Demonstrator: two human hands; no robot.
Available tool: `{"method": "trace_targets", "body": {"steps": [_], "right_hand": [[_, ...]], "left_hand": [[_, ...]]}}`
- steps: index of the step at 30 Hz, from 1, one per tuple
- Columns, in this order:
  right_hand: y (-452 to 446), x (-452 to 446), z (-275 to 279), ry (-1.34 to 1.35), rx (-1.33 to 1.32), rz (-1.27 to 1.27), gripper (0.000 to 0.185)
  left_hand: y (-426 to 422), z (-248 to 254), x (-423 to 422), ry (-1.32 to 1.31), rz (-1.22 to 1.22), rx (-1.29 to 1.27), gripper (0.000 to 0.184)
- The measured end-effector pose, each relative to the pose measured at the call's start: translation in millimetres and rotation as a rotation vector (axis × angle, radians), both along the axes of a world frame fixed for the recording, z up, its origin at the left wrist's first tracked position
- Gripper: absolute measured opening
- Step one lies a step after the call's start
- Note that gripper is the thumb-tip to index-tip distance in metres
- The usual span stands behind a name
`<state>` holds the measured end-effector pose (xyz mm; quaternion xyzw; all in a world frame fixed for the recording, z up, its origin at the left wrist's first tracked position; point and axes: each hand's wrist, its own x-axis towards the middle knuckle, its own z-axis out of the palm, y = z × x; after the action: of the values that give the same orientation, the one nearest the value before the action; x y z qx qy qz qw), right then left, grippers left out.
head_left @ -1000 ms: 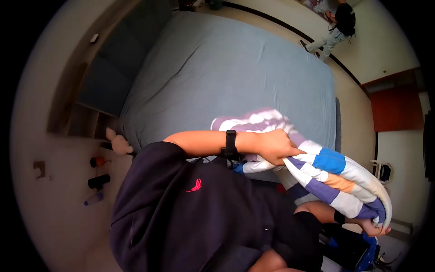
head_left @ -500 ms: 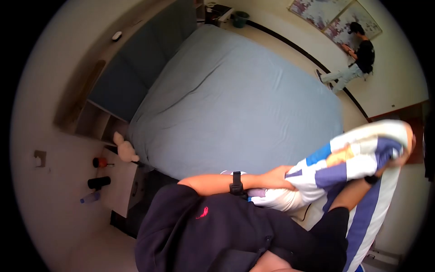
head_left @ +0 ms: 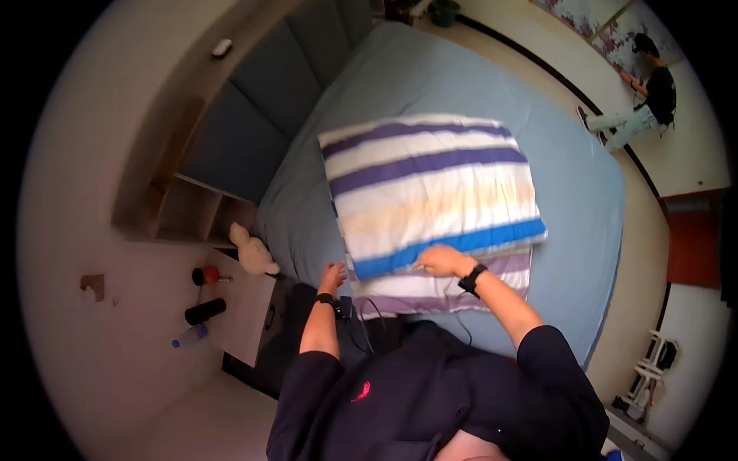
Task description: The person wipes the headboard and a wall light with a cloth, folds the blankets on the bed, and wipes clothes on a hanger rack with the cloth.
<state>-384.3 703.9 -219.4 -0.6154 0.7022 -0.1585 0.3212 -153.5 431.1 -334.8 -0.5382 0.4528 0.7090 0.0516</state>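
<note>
The bed [head_left: 569, 207] is the largest thing here. On its near half is the striped quilt [head_left: 438, 173], folded in layers, the blue-striped edge of the upper layer lying over a purple-striped part. The step in hand appears to be arranging that upper layer; a next move on it calls for purchase at both ends of the edge. Beside the bed's head, two compartments of the open shelf [head_left: 184, 209] are too dim to read. By the bed's head-end near corner, the nightstand [head_left: 242, 326] hides whatever its drawer holds. Beyond the bed's far side, the bin's [head_left: 444, 13] contents are hidden. Over the bed's near side, the right hand [head_left: 443, 261] has curled fingers at the blue edge; whether they pinch it, I cannot tell. The left hand [head_left: 333, 276], partly open and seemingly holding nothing, is just beside the quilt's head-end corner.
</note>
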Motion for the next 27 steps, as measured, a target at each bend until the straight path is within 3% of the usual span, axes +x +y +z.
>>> {"method": "trace_targets", "body": {"steps": [2, 4, 5, 6, 7, 8, 9, 10, 11, 12, 13, 14, 15, 16, 19, 20, 21, 22, 23, 25, 27], "right_hand": [[125, 84, -53, -0.289, 0.351, -0.336, 0.036], [203, 113, -84, -0.177, 0.716, -0.814, 0.047], [272, 145, -119, -0.153, 0.998, -0.803, 0.048], [276, 159, -71, -0.134, 1.135, -1.053, 0.041], [321, 185, -73, -0.130, 1.149, -1.075, 0.033], [338, 194, -58, -0.359, 1.314, -1.130, 0.031], [347, 197, -44, -0.594, 1.466, -1.175, 0.031], [351, 199, -42, -0.607, 1.476, -1.205, 0.031], [355, 207, -39, -0.721, 1.217, -1.366, 0.031], [356, 213, -35, -0.811, 0.942, -1.506, 0.032], [346, 206, -39, -0.472, 0.951, -1.288, 0.029], [341, 215, -52, -0.337, 0.657, -1.432, 0.029], [309, 202, -38, -0.282, 0.520, -1.431, 0.030], [292, 190, -45, -0.314, 0.530, -1.382, 0.033], [233, 149, -61, -0.450, 0.288, -1.396, 0.041], [221, 135, -72, -0.487, 0.181, -1.429, 0.045], [204, 110, -60, -0.747, 0.067, -1.579, 0.052], [191, 83, -46, -1.015, -0.056, -1.713, 0.060], [186, 65, -47, -1.126, -0.306, -1.794, 0.074], [182, 16, -51, -1.333, -0.522, -1.902, 0.097], [165, -25, -31, -1.418, -0.644, -2.071, 0.115]], "left_hand": [[40, -20, 55, -0.113, -0.118, 0.072, 0.090], [17, -6, 29, -0.194, -0.225, 0.168, 0.097], [22, -4, 29, -0.221, -0.333, 0.167, 0.105], [30, -33, 27, -0.317, -0.325, 0.114, 0.115], [35, -38, 19, -0.321, -0.359, 0.122, 0.115], [41, -41, 14, -0.244, -0.323, 0.065, 0.111], [45, -47, 1, -0.088, -0.297, 0.016, 0.099], [48, -55, -11, 0.072, -0.271, -0.025, 0.087], [48, -63, -21, 0.069, -0.298, -0.004, 0.087], [49, -78, -28, 0.091, -0.109, 0.136, 0.077], [53, -91, -36, 0.103, 0.088, 0.271, 0.067], [58, -90, -47, 0.095, 0.231, 0.332, 0.062], [59, -82, -60, 0.087, 0.375, 0.384, 0.057], [57, -71, -77, 0.012, 0.431, 0.437, 0.040], [48, -50, -119, 0.251, 0.362, 0.459, 0.018], [43, -12, -143, 0.318, 0.342, 0.411, 0.016], [46, 62, -167, 0.375, 0.249, 0.342, 0.013], [34, 80, -174, 0.449, 0.136, 0.320, 0.013], [31, 122, -174, 0.479, 0.064, 0.228, 0.012], [36, 181, -151, 0.541, 0.001, 0.138, 0.013], [24, 156, -98, 0.500, -0.037, 0.146, 0.007]]}}
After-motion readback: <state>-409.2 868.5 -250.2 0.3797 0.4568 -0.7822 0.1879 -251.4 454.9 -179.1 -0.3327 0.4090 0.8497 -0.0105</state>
